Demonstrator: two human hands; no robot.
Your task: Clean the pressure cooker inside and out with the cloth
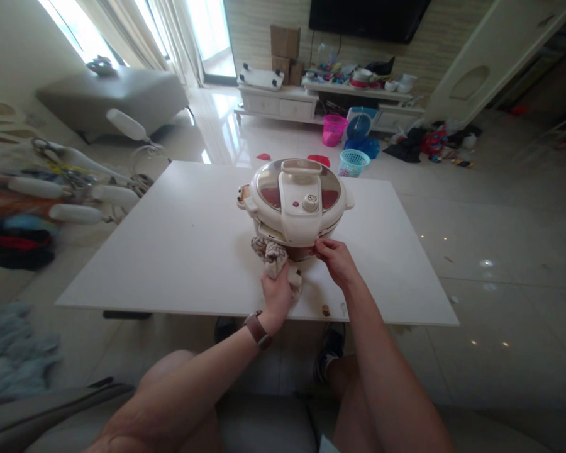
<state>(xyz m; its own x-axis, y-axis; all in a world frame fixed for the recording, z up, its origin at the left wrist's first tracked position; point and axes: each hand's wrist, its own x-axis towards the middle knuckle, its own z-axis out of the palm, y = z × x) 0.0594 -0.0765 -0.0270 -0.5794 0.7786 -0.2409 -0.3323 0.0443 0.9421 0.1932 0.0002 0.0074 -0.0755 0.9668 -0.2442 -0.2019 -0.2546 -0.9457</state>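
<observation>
A cream pressure cooker (295, 204) with a steel lid stands on the white table (193, 251), near its front edge. My left hand (277, 297) is closed round a crumpled grey cloth (274, 257) and presses it against the cooker's lower front. A brown watch band sits on that wrist. My right hand (337, 259) grips the cooker's front rim with curled fingers, just right of the cloth.
A small dark crumb (326, 309) lies on the table by the front edge. Pink and teal baskets (353, 162) stand on the floor behind the table. A drying rack (51, 189) with clothes is at the left. A TV cabinet (311, 104) lines the far wall.
</observation>
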